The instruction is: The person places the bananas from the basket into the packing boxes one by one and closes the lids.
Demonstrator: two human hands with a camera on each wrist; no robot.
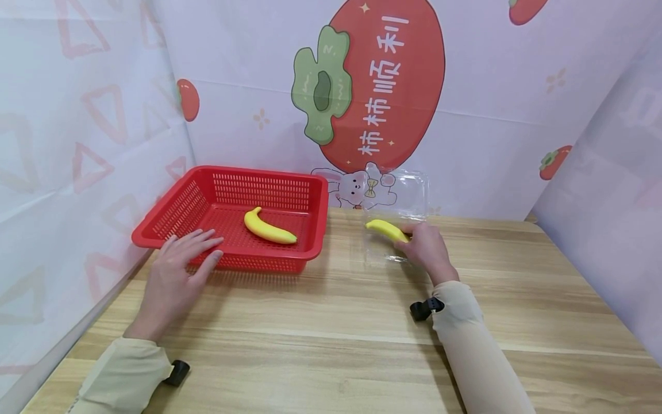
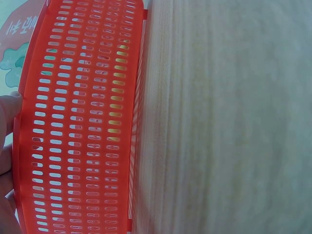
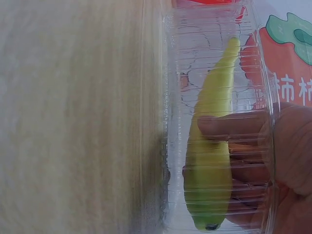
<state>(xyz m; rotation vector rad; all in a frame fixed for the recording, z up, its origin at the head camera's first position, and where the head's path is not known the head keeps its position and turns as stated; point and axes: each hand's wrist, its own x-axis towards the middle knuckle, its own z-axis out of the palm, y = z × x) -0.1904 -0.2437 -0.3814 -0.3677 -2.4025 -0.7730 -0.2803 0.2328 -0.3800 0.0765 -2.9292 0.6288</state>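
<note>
My right hand [image 1: 425,248] holds a yellow toy banana [image 1: 385,229] between thumb and fingers, inside an open clear plastic box [image 1: 374,248]. Through the box's ribbed wall, the right wrist view shows this banana [image 3: 209,146] with its dark tip down and the thumb across its side. At the left, my left hand [image 1: 176,276] rests on the near rim of a red slotted basket [image 1: 269,260], fingers extended over it. In the left wrist view the thumb touches the basket's [image 2: 87,117] rim. Another yellow banana [image 1: 266,227] lies on the basket floor, apart from the left hand.
The box's clear lid [image 1: 408,190] stands raised against the printed backdrop [image 1: 491,155]. A wood-grain table [image 1: 320,345] carries the basket and box. Fabric walls border it on the left and right. Each wrist wears a small black camera.
</note>
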